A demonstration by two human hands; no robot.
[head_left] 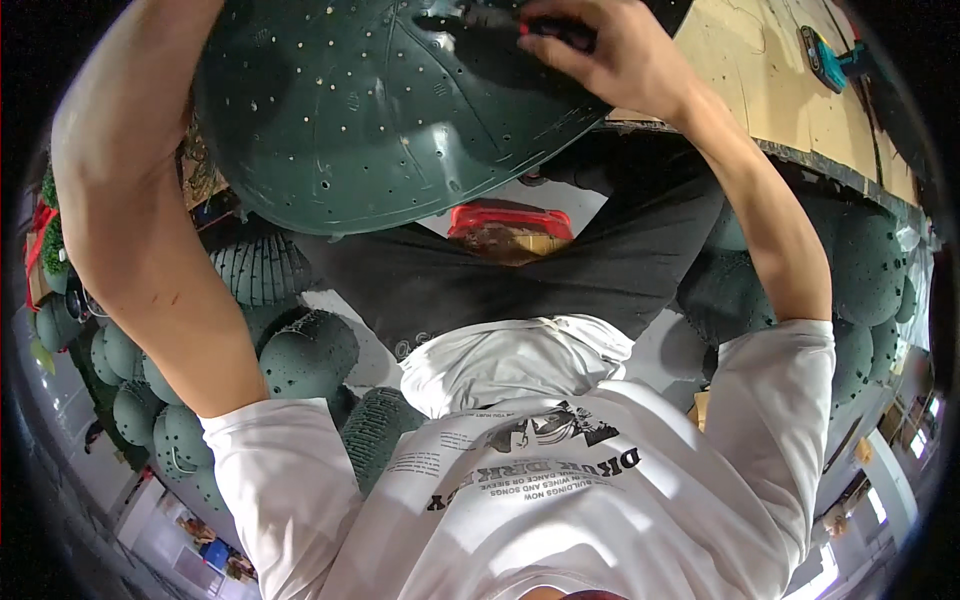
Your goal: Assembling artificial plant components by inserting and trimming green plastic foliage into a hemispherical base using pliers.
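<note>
Many small holes dot the big dark green plastic dome held up over the lap, near the wooden bench. It looks light, stiff and hollow, best gripped at its rim. The right hand pinches a dark tool against the shell. The left hand is hidden behind the dome, so I cannot tell its grip.
</note>
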